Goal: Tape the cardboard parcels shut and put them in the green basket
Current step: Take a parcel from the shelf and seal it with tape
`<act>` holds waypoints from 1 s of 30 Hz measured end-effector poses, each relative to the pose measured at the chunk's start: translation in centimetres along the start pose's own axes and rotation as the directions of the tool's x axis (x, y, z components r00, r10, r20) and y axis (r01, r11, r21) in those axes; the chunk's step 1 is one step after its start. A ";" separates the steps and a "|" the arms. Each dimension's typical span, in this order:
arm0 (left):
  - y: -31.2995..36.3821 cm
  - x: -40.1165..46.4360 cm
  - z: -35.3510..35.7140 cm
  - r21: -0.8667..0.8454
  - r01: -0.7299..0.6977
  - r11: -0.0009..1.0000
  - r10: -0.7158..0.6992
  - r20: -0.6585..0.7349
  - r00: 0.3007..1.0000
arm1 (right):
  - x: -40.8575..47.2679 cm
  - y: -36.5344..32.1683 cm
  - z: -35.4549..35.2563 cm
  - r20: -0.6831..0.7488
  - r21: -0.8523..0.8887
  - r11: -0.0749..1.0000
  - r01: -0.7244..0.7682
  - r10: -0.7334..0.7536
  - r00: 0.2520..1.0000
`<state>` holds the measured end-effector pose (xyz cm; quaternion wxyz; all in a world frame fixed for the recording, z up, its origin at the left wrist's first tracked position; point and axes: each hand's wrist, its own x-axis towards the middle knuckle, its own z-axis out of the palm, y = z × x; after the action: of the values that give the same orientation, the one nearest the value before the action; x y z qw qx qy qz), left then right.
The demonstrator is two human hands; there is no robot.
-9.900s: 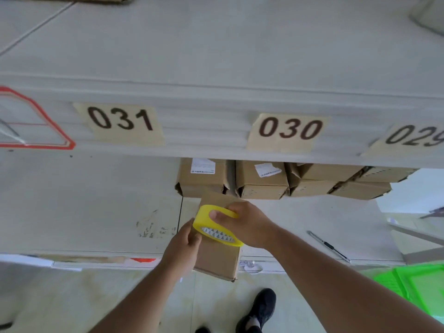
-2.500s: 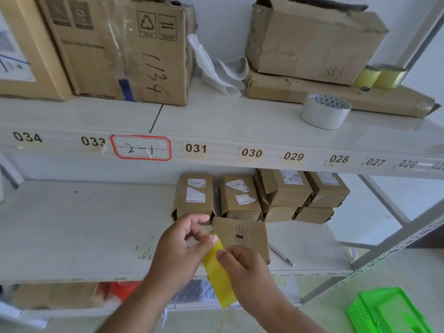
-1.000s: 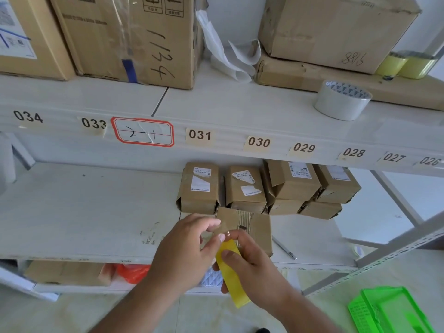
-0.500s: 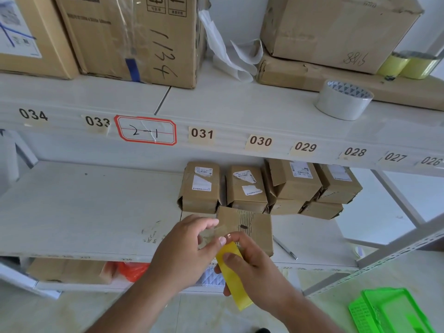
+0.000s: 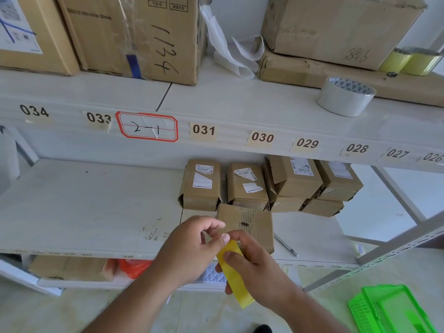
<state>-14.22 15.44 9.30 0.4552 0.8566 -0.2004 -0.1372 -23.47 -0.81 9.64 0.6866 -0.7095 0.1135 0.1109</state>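
Note:
A small cardboard parcel (image 5: 254, 224) lies at the front of the middle shelf. Just in front of it, my right hand (image 5: 254, 267) grips a yellow tape dispenser (image 5: 234, 272) edge-on. My left hand (image 5: 189, 248) pinches the clear tape end at the dispenser's top, thumb against fingertip. Several more small parcels (image 5: 247, 186) are stacked behind, under labels 031 to 028. The green basket (image 5: 394, 311) sits on the floor at the lower right.
A pen-like tool (image 5: 286, 245) lies on the middle shelf (image 5: 84, 207) right of the parcel. The upper shelf carries large cartons (image 5: 134, 37), a white tape roll (image 5: 346, 96) and yellow tape rolls (image 5: 413, 60). A metal shelf brace (image 5: 394, 251) slants near the basket.
Since ten seconds ago the parcel has been set on the shelf and both hands have gone to the dispenser. Over the last second my hands barely moved, still working the tape end.

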 end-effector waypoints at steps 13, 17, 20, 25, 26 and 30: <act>0.1 -0.4 -0.4 0.142 -0.007 0.990 0.003 0.029 1.000 | 0.6 0.2 0.0 -0.006 0.014 1.000 -0.011 0.011 1.000; 0.1 -0.4 -0.5 0.160 -0.006 0.987 0.002 0.025 1.000 | 0.8 0.3 -0.1 0.000 0.006 1.000 -0.021 0.021 1.000; 0.1 -0.4 -0.5 0.165 -0.012 0.986 0.009 0.019 1.000 | 0.9 0.3 -0.1 0.007 -0.003 1.000 -0.014 0.014 1.000; -0.1 -0.1 -0.5 0.133 -0.009 0.991 0.007 0.014 1.000 | 1.1 0.2 0.0 0.012 -0.022 1.000 -0.014 0.015 1.000; -0.2 0.0 -0.5 0.127 -0.007 0.992 0.006 0.013 1.000 | 1.1 0.3 0.0 0.012 -0.026 1.000 -0.016 0.017 1.000; -0.3 0.1 -0.4 0.116 -0.011 0.993 0.011 0.000 1.000 | 1.2 0.4 0.0 0.008 -0.036 0.999 -0.024 0.024 1.000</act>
<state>-13.89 15.88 9.26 0.4056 0.8805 -0.2125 -0.1227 -22.47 -0.87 8.94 0.6727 -0.7199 0.1170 0.1241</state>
